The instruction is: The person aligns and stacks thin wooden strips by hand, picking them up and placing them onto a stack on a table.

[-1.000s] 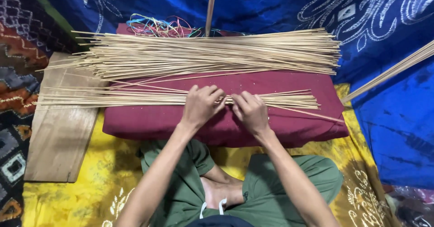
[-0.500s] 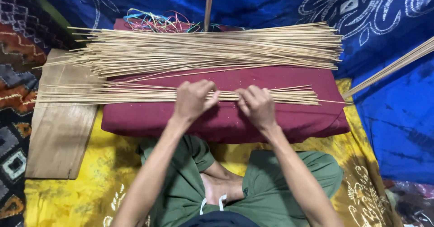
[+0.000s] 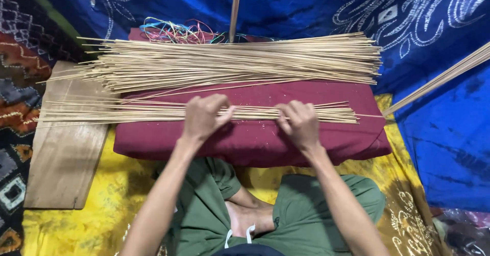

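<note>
While both hands, the left hand (image 3: pixel 203 116) and right hand (image 3: pixel 301 123), close their grip on the small bundle of thin sticks (image 3: pixel 127 112) lying across the maroon cushion (image 3: pixel 255 138), gathering appears underway; evening the ends likely demands steady, level pressure.

Both forearms run up from the lower frame edge toward 12 o'clock, left slanting to 1 o'clock, right to 11 o'clock. Left hand (image 3: pixel 202 117) is palm down, knuckles raised, fingers curled, thumb aimed at 3 o'clock. Right hand (image 3: pixel 302 122) is palm down with fingers bent and closed, set well apart from the left at its 3 o'clock; wrists are straight, legs crossed below.
</note>
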